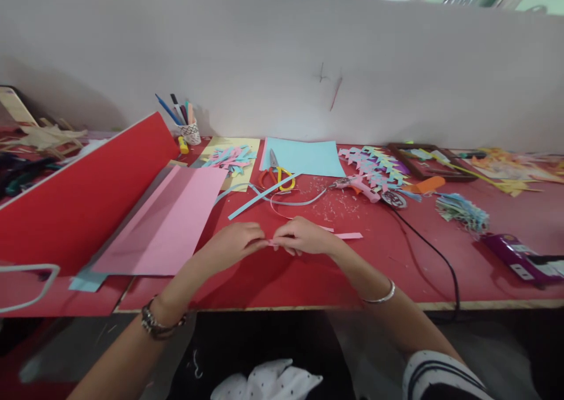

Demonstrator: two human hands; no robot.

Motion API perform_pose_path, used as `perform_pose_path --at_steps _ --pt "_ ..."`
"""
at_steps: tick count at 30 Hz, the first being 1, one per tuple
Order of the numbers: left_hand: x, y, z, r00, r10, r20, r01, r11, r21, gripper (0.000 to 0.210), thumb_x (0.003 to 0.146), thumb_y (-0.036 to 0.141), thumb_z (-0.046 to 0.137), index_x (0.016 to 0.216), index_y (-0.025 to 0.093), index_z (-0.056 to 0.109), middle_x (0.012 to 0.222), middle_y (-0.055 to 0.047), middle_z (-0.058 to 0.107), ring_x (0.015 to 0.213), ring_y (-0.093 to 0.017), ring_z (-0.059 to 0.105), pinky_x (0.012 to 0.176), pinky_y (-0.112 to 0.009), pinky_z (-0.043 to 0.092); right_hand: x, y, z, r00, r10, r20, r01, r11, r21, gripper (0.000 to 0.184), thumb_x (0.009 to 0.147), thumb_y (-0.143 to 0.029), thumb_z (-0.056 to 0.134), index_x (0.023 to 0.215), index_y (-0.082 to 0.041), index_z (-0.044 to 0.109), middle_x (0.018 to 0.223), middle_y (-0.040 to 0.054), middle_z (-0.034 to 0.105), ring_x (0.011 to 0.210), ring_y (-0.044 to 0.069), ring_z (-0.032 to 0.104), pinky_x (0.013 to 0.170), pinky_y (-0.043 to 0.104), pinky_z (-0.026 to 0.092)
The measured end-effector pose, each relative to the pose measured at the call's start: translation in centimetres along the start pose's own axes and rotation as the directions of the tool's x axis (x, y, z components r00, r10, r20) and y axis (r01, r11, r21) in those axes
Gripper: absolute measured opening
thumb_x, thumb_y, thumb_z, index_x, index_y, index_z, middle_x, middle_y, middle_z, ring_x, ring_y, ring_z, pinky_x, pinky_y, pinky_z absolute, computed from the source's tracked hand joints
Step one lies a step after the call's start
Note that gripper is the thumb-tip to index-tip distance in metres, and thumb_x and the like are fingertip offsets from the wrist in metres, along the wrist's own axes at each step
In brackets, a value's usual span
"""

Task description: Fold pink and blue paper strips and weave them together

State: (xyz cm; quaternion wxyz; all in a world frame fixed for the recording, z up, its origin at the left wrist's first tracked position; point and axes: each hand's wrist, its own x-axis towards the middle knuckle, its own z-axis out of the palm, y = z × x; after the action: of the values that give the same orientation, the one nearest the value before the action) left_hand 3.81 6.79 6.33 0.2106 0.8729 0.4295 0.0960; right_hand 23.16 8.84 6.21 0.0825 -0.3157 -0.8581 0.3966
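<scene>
Over the red table, my left hand (238, 241) and my right hand (304, 237) meet, each pinching one small piece of pink paper strip (272, 243) between the fingertips. How the strip is folded is too small to make out. Beyond my right hand another pink strip end (350, 235) sticks out to the right; whether it joins the held piece is hidden. Just past my hands lie a straight light-blue paper strip (259, 199) and curled thin strips. Scissors (282, 177) with red and yellow handles rest behind them, partly on a light-blue sheet (308, 156).
Pink sheets (171, 224) and a red board (97, 194) lie left. A pen cup (190, 133) and paper scraps (231, 158) stand behind. A pink glue gun (361, 185) trails its cable right, near cut paper chains (374, 165), a fringed paper bundle (462, 212) and a purple box (520, 259).
</scene>
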Motion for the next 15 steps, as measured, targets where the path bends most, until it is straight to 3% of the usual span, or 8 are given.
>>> perform_pose_path --at_steps 3,7,11,15 --pt "-0.2 -0.8 -0.1 1.0 -0.011 -0.009 0.01 0.999 -0.043 0.037 0.085 0.038 0.03 0.067 0.017 0.055 0.068 -0.002 0.058 0.064 -0.014 0.053 0.058 -0.023 0.036 -0.7 0.2 -0.1 0.998 0.065 -0.009 -0.065 0.996 0.057 0.029 0.083 -0.031 0.038 0.068 -0.014 0.055 0.047 -0.0049 0.05 0.038 0.004 0.047 0.048 0.015 0.035" --pt "-1.0 -1.6 -0.4 0.999 -0.049 0.023 0.051 0.995 -0.081 0.038 0.084 0.04 0.03 0.067 0.017 0.056 0.068 -0.002 0.06 0.065 -0.014 0.054 0.06 -0.023 0.037 -1.4 0.6 -0.1 0.997 0.065 -0.044 -0.065 0.998 0.005 0.023 0.078 -0.019 0.037 0.059 -0.015 0.048 0.045 -0.0053 0.047 0.041 0.004 0.044 0.049 0.015 0.033" --pt "-0.7 -0.3 -0.5 0.995 -0.101 0.001 0.101 0.995 0.02 0.04 0.086 0.037 0.027 0.072 0.018 0.058 0.074 -0.004 0.064 0.068 -0.016 0.055 0.058 -0.025 0.034 -1.1 0.0 0.2 0.997 0.01 -0.08 -0.024 0.985 -0.17 0.014 0.07 -0.015 0.04 0.06 -0.015 0.05 0.048 -0.0055 0.044 0.045 0.005 0.037 0.05 0.017 0.026" --pt "0.3 1.3 -0.5 0.993 -0.092 0.071 0.093 0.996 -0.008 0.036 0.084 0.036 0.034 0.061 0.017 0.054 0.06 -0.001 0.061 0.055 -0.013 0.053 0.051 -0.023 0.031 -0.4 -1.5 0.5 0.992 0.027 -0.127 -0.076 0.914 -0.399 0.013 0.068 -0.017 0.043 0.058 -0.016 0.05 0.049 -0.0035 0.043 0.047 0.007 0.03 0.049 0.021 0.019"
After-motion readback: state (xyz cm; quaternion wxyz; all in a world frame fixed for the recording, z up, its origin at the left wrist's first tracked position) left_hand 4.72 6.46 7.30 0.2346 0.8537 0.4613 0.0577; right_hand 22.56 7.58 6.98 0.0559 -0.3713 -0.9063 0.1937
